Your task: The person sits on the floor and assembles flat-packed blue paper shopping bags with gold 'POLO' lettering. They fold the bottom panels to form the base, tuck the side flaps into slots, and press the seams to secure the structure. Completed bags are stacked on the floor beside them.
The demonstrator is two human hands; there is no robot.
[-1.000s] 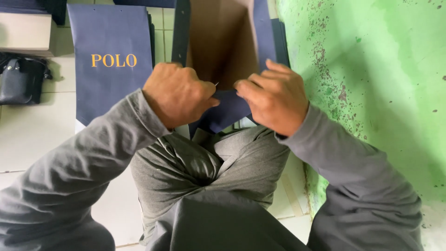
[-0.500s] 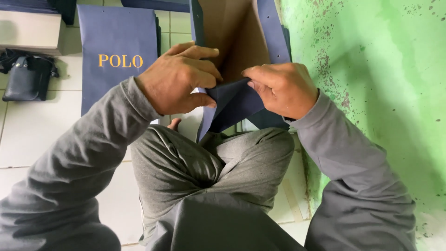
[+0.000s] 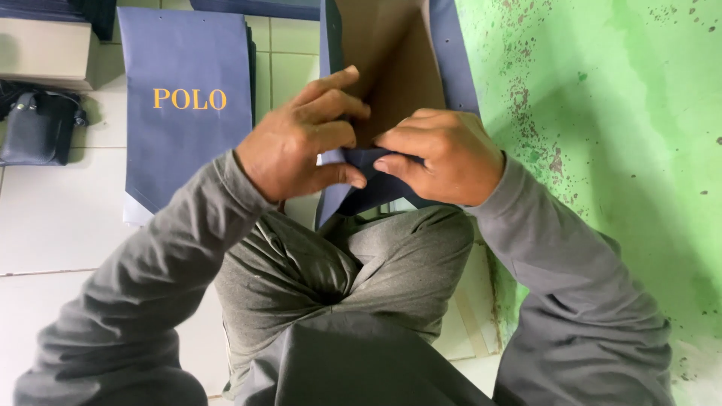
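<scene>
nearest the camera: grey-trousered knees (image 3: 353, 271) drawn up, grey sleeves to either side, person seated on the white tiled floor (image 3: 60, 225).

just above the knees both hands meet on the near end of a navy paper bag (image 3: 376, 188) with a brown inside. left hand (image 3: 301, 146) has fingers curled, thumb pressing a navy flap down. right hand (image 3: 444, 154) is closed, fingertips pinching the same flap edge from the other side. both have hold of the bag, thumbs almost touching.

change vs a second ago: hands sat lower and tighter together over the fold; now the left hand is raised with the index finger reaching up into the brown interior, and the flap looks flatter. i read that as the bottom fold being creased down, not finished.

containers: the bag's open body runs away from the hands, propped beside the green stained wall (image 3: 602, 150); interior shows bare brown card, nothing inside that i can see.

further out, left: a flat stack of navy bags with gold lettering (image 3: 184, 143), a black pouch (image 3: 34, 128), and a pale box (image 3: 45, 53) at the far corner; contents not visible.
</scene>
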